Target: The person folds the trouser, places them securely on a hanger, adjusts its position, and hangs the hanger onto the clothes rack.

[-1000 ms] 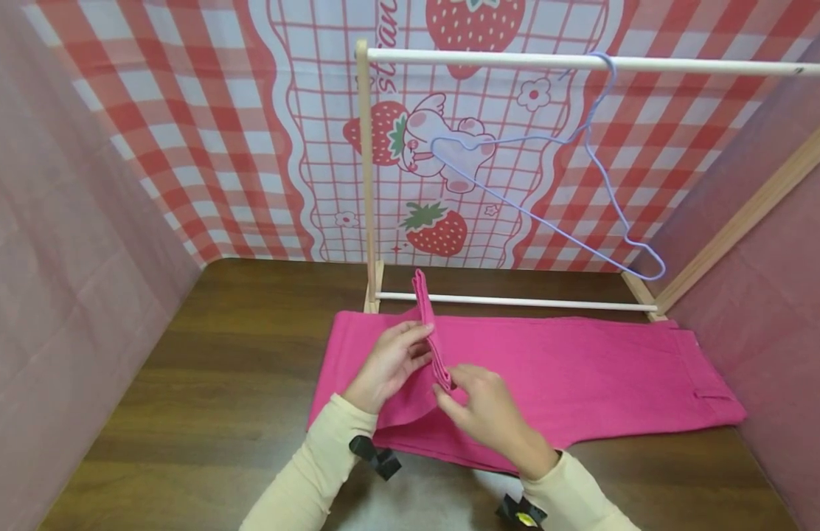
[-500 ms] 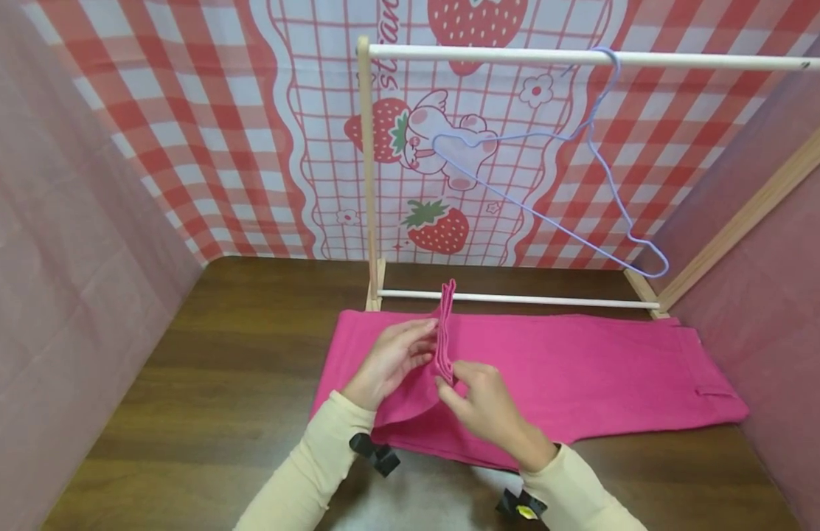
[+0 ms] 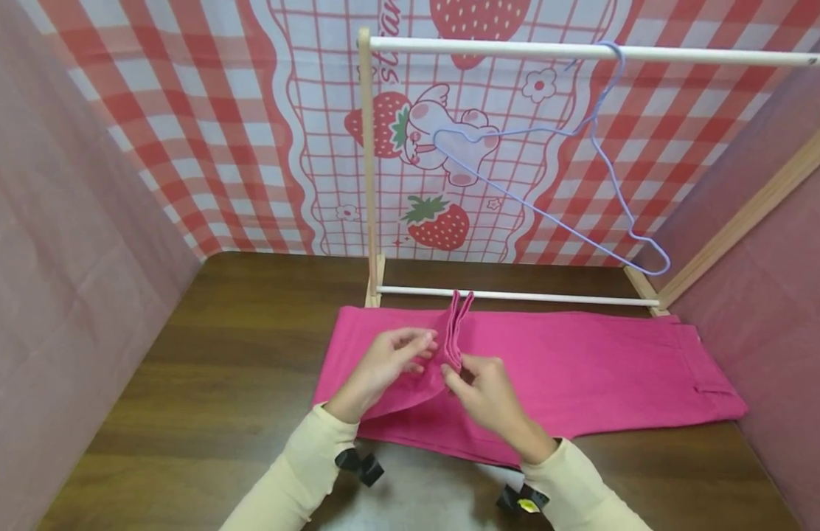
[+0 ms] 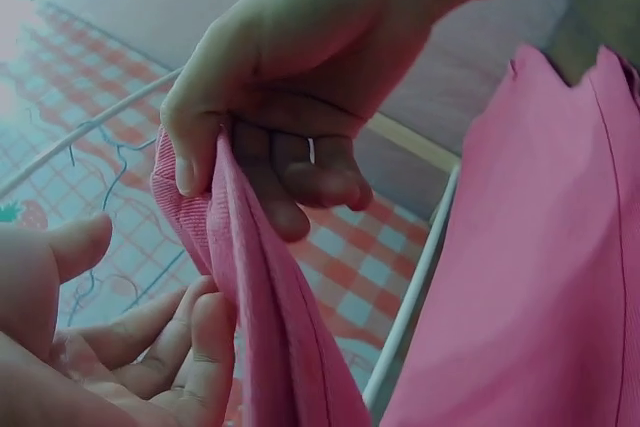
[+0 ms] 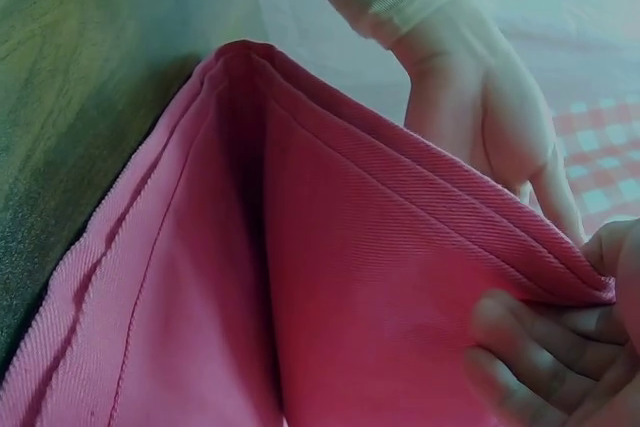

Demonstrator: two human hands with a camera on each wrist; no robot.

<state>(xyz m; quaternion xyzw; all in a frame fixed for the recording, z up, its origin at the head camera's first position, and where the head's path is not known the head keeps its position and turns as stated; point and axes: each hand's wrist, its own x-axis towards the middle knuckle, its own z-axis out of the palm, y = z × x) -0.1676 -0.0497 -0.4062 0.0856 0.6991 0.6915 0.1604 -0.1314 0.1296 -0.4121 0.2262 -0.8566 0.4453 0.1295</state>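
Note:
Pink trousers (image 3: 569, 369) lie lengthwise on the wooden table, waistband at the right. The trouser leg ends (image 3: 455, 332) are lifted upright and folded back at the left. My right hand (image 3: 487, 394) pinches their near corner between thumb and fingers; the right wrist view shows the stitched hem (image 5: 430, 187) running into that grip. Beside the leg ends is my left hand (image 3: 383, 365), its thumb apart from its fingers. In the left wrist view the left fingertips (image 4: 212, 332) touch or almost touch the cloth, without pinching it.
Behind the trousers stands a rack with a white top rail (image 3: 503, 49), wooden posts and a low white bar (image 3: 549, 298). A lilac wire hanger (image 3: 516, 193) hangs from the rail. A red-checked strawberry cloth (image 3: 244, 147) covers the back; pink cloth (image 3: 71, 258) flanks both sides.
The lifted leg ends have swung to the right, and their layers have spread apart at the top. My left hand has let go of the edge and drawn slightly away; my right keeps its pinch.

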